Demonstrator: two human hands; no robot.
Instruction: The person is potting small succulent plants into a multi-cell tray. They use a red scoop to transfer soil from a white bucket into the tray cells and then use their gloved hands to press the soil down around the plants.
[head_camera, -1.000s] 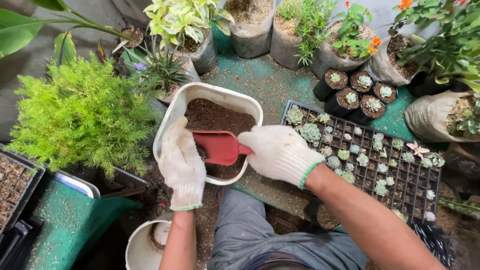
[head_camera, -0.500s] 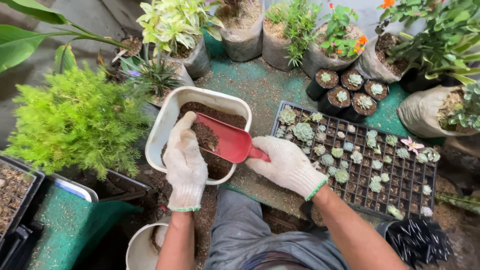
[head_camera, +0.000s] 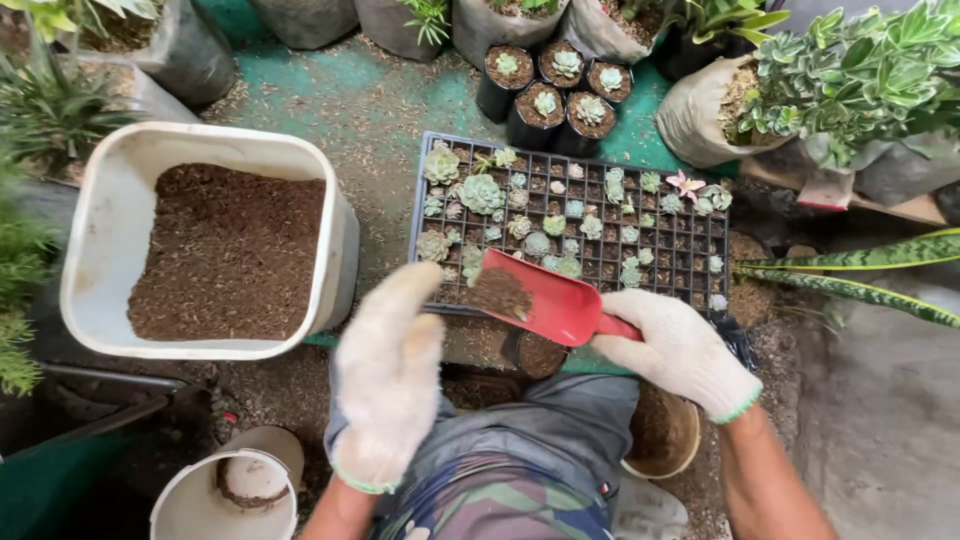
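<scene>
- Red plastic scoop (head_camera: 545, 298), centre of frame: long axis runs from lower right to upper left, handle end in my fist, open mouth pointing upper left. It carries one small heap of brown potting soil (head_camera: 497, 292) near the mouth.
- My right hand (head_camera: 680, 350), in a white knit glove with green cuff, is clenched around the scoop's handle.
- My left hand (head_camera: 390, 375), same kind of glove, is open with fingers loosely together, grasping nothing; its fingertips sit just beside the scoop's mouth, left of it.
- The scoop hangs over the near edge of the black plastic seedling tray (head_camera: 720, 262), centre to right of frame. Many small cells; a good share hold tiny green succulent rosettes, one pinkish one at the upper right, others hold only soil. Too many to count surely.
- White rectangular plastic tub (head_camera: 100, 250), left of frame, filled with brown potting soil across the bottom.
- One small black pot (head_camera: 540, 355) of soil directly under the scoop, partly hidden.
- Five small black nursery pots (head_camera: 545, 100) at top centre, each with one rosette.
- One white round bucket (head_camera: 225, 495), lower left, contents unclear.
</scene>
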